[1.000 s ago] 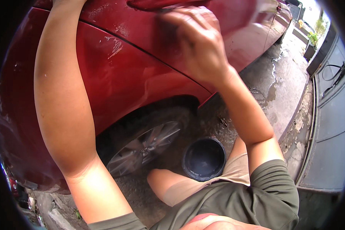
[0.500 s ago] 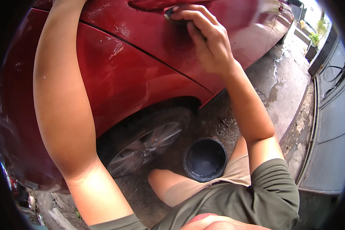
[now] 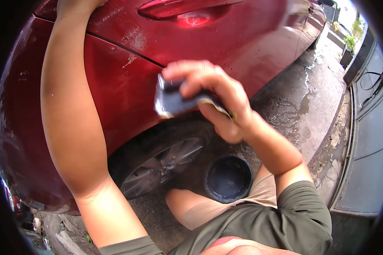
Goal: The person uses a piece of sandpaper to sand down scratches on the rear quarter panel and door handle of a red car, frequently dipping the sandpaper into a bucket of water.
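Note:
My right hand (image 3: 219, 91) is lifted off the red car body panel (image 3: 136, 93) and grips a folded dark grey sheet of sandpaper (image 3: 172, 100) with a pale, yellowish edge. Fingers lie over the top of the sheet and the thumb is beneath; motion blurs both. At the upper left, my left hand (image 3: 78, 5) is by the car's side, and the picture's top edge cuts off most of its fingers. The car's door handle (image 3: 166, 8) shows above my right hand. Dull, scuffed patches mark the paint near the panel seam.
A black bucket (image 3: 228, 178) stands between my knees, next to the car's wheel (image 3: 161, 168). Wet concrete (image 3: 293, 91) runs along the car to the right. A grey metal gate (image 3: 366, 148) is at the far right, with a potted plant (image 3: 349, 44) beyond.
My right hand has come away from the door near the handle, moving down and toward me with the sandpaper. The handle is now uncovered. My left arm has barely shifted.

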Available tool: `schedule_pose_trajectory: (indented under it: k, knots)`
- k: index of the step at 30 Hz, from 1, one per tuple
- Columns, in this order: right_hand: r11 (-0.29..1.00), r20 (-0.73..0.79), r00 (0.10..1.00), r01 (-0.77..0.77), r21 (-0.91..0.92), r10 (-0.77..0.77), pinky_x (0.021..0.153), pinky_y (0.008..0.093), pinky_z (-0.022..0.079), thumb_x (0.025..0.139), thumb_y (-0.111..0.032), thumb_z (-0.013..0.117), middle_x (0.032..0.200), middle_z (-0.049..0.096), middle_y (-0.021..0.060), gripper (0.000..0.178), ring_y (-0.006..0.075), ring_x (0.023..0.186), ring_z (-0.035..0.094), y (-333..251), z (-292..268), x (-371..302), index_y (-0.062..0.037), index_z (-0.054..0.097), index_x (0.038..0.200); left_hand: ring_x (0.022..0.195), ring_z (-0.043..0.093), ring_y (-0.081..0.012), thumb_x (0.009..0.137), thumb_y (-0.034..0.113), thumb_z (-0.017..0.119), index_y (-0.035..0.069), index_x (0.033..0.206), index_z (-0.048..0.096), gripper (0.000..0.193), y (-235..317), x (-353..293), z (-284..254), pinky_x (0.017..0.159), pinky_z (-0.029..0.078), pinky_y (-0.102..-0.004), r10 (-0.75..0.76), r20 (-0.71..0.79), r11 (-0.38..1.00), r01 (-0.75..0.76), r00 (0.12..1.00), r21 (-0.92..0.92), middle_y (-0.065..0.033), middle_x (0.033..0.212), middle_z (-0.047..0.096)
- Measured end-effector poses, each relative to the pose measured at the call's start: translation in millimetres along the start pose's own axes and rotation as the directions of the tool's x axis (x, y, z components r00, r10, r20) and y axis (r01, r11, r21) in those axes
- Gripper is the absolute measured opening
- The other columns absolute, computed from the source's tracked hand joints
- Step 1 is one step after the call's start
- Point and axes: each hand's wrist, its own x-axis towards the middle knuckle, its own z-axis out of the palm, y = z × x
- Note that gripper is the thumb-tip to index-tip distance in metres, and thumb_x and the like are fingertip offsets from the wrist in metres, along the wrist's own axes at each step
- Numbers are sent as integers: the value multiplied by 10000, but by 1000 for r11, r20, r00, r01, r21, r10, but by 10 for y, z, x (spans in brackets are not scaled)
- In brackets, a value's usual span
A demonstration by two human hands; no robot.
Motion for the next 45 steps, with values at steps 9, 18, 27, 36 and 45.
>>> schedule_pose_trajectory:
  k: [9,18,27,36,45]
  knots:
    - [11,261,37,-995,101,965,752,341,599,1004,-214,757,984,746,130,260,163,855,740,-431,747,-2968,-3,675,1132,1275,603,-339,791,552,879,7,1160,725,676,36,-96,145,1117,481,-506,450,125,879,-414,884,-236,-189,1242,694]
    - [-35,133,-110,-882,-470,985,830,444,632,873,-181,846,997,779,192,247,321,931,791,-344,1034,-4296,-9,760,1029,1478,437,-379,700,483,939,91,1360,657,818,-251,-171,666,1293,256,-614,739,-53,665,-716,672,212,-186,1482,529]
    - [-158,0,-214,-722,-673,977,968,499,609,841,-2,725,1431,582,271,548,424,1164,715,-356,1037,-4671,-69,560,1359,1540,397,-348,1018,438,663,172,1631,436,706,357,-1263,564,1219,366,-631,353,144,851,-382,924,361,-91,1699,383]
    - [304,475,-318,-462,-833,820,1127,477,521,815,-103,815,1720,248,282,639,446,1276,652,-458,1059,-4978,-38,628,1423,1542,427,-268,1013,394,660,108,1528,583,594,418,-1483,596,1266,351,-521,460,280,770,-536,843,348,-79,1653,478]
    - [499,503,31,-181,-847,864,964,503,567,902,-163,694,1292,673,127,238,364,1134,712,-452,966,-4941,-90,775,1114,1456,521,-275,998,484,657,15,1572,473,764,692,-1153,931,1225,401,-422,405,336,854,-483,851,193,-143,1569,560]
